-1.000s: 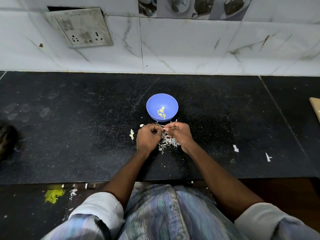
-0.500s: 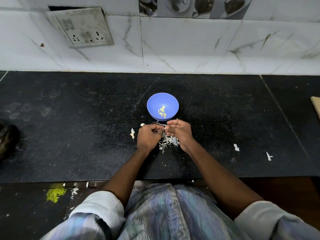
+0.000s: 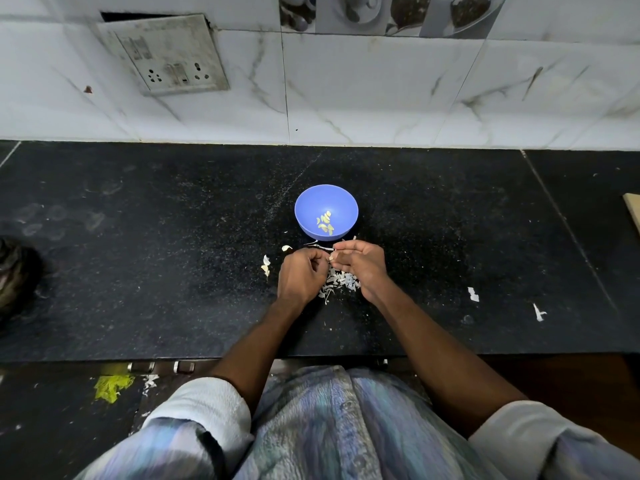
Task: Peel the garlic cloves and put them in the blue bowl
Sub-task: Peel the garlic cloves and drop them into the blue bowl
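Observation:
The blue bowl stands mid-counter and holds several pale peeled garlic cloves. Just in front of it my left hand and my right hand meet fingertip to fingertip. Both have curled fingers that pinch a small garlic clove, of which only a pale sliver shows between the fingertips. A heap of white garlic skins lies on the counter under and between my hands.
The black stone counter runs to a white tiled wall with a socket plate. Loose skin bits lie left of my hands and at the right. A dark object sits at the left edge, a wooden edge at the right.
My hands stay in front of the bowl. My right hand has turned palm-up a little and its fingers have opened slightly; my left hand has hardly moved.

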Available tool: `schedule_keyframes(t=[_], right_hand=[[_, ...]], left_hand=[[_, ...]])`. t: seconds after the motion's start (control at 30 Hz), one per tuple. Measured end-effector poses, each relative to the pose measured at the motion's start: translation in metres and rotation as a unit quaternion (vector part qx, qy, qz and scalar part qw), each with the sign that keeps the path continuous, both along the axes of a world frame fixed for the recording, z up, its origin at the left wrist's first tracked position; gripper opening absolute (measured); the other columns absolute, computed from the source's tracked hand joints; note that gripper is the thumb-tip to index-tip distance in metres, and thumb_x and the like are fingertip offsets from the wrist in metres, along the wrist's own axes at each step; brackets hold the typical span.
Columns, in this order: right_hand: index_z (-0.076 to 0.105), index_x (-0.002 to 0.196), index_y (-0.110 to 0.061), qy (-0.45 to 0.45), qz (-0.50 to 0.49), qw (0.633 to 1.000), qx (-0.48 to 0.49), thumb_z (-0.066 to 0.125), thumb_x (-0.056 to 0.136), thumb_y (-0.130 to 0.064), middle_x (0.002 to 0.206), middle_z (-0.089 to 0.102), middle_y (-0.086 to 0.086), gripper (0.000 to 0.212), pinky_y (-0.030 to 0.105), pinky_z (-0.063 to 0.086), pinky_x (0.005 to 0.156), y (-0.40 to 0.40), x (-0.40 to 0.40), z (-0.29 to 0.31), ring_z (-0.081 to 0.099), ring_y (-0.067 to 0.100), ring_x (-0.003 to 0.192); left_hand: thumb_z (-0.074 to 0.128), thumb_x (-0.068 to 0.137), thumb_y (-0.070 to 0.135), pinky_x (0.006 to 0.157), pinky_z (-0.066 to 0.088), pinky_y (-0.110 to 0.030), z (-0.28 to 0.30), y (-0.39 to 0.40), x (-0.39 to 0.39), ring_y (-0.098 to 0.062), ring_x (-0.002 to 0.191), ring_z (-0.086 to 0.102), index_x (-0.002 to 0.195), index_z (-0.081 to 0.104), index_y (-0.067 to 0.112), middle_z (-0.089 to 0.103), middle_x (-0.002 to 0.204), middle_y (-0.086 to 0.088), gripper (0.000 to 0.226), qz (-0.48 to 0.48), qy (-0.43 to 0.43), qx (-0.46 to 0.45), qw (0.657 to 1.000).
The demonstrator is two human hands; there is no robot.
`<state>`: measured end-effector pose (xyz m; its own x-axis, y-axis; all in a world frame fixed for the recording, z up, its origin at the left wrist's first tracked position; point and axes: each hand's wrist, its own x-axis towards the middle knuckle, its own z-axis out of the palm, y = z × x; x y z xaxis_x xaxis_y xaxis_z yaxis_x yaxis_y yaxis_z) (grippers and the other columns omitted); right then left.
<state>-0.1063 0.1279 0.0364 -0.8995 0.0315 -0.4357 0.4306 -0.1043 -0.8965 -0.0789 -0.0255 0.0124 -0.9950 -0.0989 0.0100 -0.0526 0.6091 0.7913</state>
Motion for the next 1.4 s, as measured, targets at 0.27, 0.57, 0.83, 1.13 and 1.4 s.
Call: schedule_keyframes(t=[0.27, 0.57, 0.83, 1.13, 1.4], right_hand=[[0.072, 0.111, 0.003, 0.014, 0.029, 0.999, 0.001, 0.071, 0.087, 0.012, 0.098, 0.077, 0.021, 0.026, 0.029, 0.063, 0.079, 0.003, 0.0, -0.003, 0.076, 0.023, 0.085], [0.071, 0.114, 0.005, 0.033, 0.07, 0.997, 0.011, 0.068, 0.088, 0.013, 0.097, 0.074, 0.018, 0.027, 0.029, 0.062, 0.078, 0.004, 0.0, -0.006, 0.072, 0.022, 0.083], [0.07, 0.11, 0.003, 0.061, 0.07, 0.994, 0.057, 0.071, 0.089, 0.009, 0.096, 0.071, 0.02, 0.022, 0.029, 0.062, 0.071, 0.005, -0.002, -0.007, 0.074, 0.018, 0.078], [0.072, 0.103, 0.001, 0.115, 0.089, 0.981, 0.125, 0.067, 0.089, 0.011, 0.091, 0.072, 0.024, 0.018, 0.027, 0.061, 0.068, 0.003, -0.003, -0.013, 0.07, 0.016, 0.074], [0.072, 0.102, 0.004, 0.125, 0.094, 0.978, 0.137, 0.066, 0.088, 0.014, 0.083, 0.069, 0.016, 0.018, 0.023, 0.058, 0.066, 0.005, -0.001, -0.011, 0.069, 0.011, 0.072]], left_hand=[[0.067, 0.096, 0.025, 0.067, 0.059, -0.031, -0.004, 0.0, -0.002, -0.007, 0.067, 0.069, 0.092, 0.079, 0.026, 0.075, 0.076, 0.013, 0.012, 0.004, -0.023, 0.045, 0.999], [0.062, 0.102, 0.021, 0.072, 0.06, -0.035, -0.003, 0.005, -0.002, -0.021, 0.074, 0.074, 0.098, 0.074, 0.021, 0.077, 0.081, 0.001, 0.013, 0.047, -0.073, 0.15, 0.985], [0.072, 0.095, 0.036, 0.072, 0.056, -0.026, 0.003, 0.003, 0.0, -0.002, 0.073, 0.071, 0.089, 0.079, 0.028, 0.076, 0.078, 0.017, 0.013, 0.039, -0.066, 0.097, 0.992], [0.079, 0.087, 0.021, 0.069, 0.062, -0.03, 0.012, 0.004, 0.002, -0.005, 0.069, 0.073, 0.08, 0.083, 0.023, 0.075, 0.069, 0.017, 0.008, 0.045, -0.066, 0.05, 0.996], [0.09, 0.079, 0.022, 0.06, 0.055, -0.02, 0.015, 0.01, 0.002, 0.005, 0.056, 0.065, 0.071, 0.081, 0.02, 0.076, 0.067, 0.011, 0.012, 0.052, -0.057, 0.102, 0.992]])
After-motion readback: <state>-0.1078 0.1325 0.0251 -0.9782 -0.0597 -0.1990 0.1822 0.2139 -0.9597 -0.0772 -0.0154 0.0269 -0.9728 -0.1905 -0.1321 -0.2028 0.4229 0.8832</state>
